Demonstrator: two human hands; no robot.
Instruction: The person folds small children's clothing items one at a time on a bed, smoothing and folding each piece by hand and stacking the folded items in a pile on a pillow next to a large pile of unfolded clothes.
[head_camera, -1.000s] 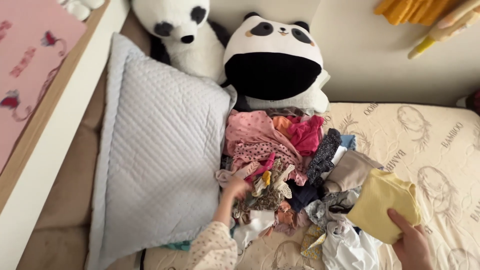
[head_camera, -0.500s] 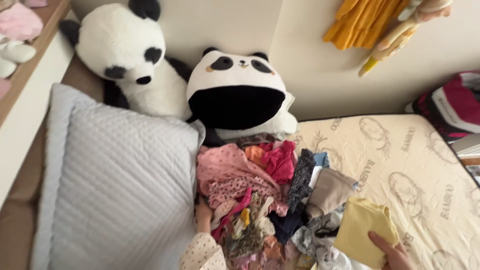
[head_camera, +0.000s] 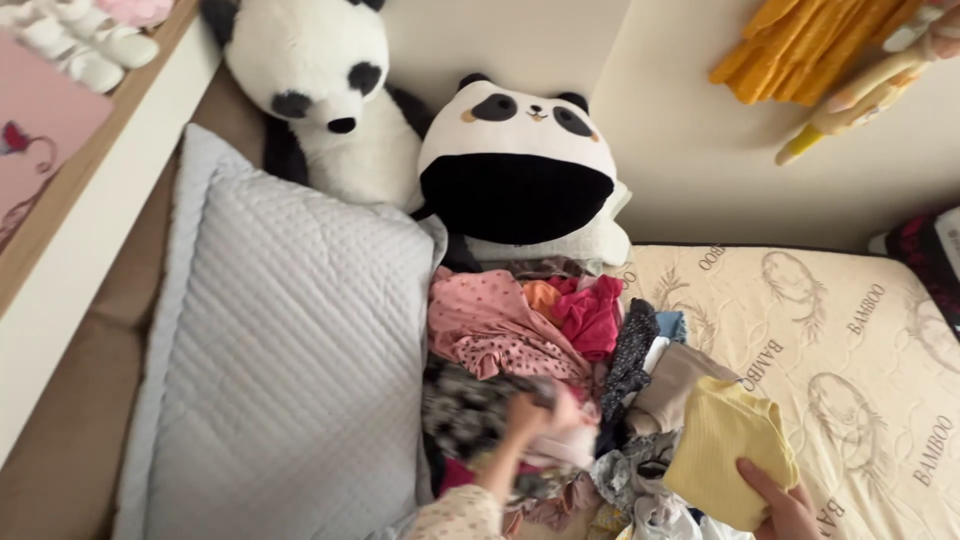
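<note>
Gripping a folded yellow garment (head_camera: 728, 450) by its lower edge beside the clothes pile (head_camera: 540, 340), the right hand (head_camera: 785, 510) has something soft, light, floppy — best pinched at the fold — while the blurred left hand (head_camera: 535, 412) clutches dark patterned cloth (head_camera: 470, 410).

Beyond your hands: cream wall (head_camera: 680, 150), corner above bed. Right of your right hand: bare patterned mattress (head_camera: 850, 340). Left of your left hand: quilted grey pillow (head_camera: 290, 360), white wood-edged ledge (head_camera: 90, 230). Soft daylight.
</note>
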